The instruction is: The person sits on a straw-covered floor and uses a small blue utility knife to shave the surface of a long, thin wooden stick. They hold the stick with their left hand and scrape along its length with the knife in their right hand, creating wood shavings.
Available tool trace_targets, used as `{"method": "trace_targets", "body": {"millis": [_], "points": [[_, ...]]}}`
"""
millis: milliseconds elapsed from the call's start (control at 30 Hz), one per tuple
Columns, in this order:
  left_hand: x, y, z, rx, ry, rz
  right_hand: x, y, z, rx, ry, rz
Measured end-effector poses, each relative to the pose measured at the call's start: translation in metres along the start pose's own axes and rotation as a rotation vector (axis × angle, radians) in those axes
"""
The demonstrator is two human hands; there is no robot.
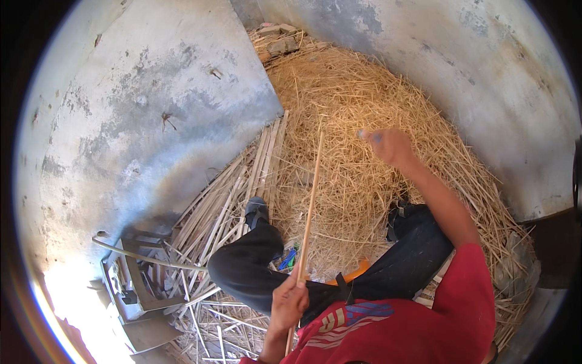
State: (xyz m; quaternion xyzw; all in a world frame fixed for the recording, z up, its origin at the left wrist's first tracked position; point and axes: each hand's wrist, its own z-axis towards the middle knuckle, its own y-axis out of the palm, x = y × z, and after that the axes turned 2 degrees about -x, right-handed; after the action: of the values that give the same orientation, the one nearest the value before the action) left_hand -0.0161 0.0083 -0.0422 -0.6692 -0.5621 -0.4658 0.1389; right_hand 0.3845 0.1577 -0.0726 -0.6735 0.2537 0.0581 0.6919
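Note:
My left hand (290, 301) is wrapped round a long, thin wooden strip (313, 194), low on its length. The strip runs from beside my red shirt up and away over the straw, slightly tilted to the right of the planks at its left. Off to the right, my right hand (393, 147) is raised over the straw pile (357, 103), apart from the strip. Its fingers are closed, and a small grey-blue bit of something (362, 133) shows at them, too blurred to name.
Long split strips (227, 197) lie at left, beside my shod foot (256, 209). A wooden frame box (142, 276) stands at lower left, with a pale curved rod (151, 259) above it. Blue and orange items (288, 259) lie between my legs. Worn walls (151, 91) enclose the space.

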Motion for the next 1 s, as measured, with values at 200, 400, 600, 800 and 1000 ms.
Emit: {"method": "trace_targets", "body": {"millis": [200, 400, 600, 800, 1000], "points": [[0.017, 0.018, 0.018, -0.222, -0.033, -0.409, -0.072, 0.039, -0.078, 0.052, -0.534, 0.075], [0.011, 0.034, 0.018, -0.17, -0.049, -0.326, -0.047, 0.048, -0.048, 0.063, -0.357, -0.006], [0.015, 0.035, 0.018, -0.119, -0.021, -0.285, -0.074, 0.054, -0.087, 0.154, -0.578, 0.078], [0.011, 0.037, 0.006, -0.144, -0.03, -0.246, -0.032, 0.051, -0.032, 0.094, -0.315, -0.003], [0.009, 0.033, 0.004, -0.047, 0.101, 0.082, -0.07, 0.064, -0.081, 0.234, -0.651, 0.085]]}}
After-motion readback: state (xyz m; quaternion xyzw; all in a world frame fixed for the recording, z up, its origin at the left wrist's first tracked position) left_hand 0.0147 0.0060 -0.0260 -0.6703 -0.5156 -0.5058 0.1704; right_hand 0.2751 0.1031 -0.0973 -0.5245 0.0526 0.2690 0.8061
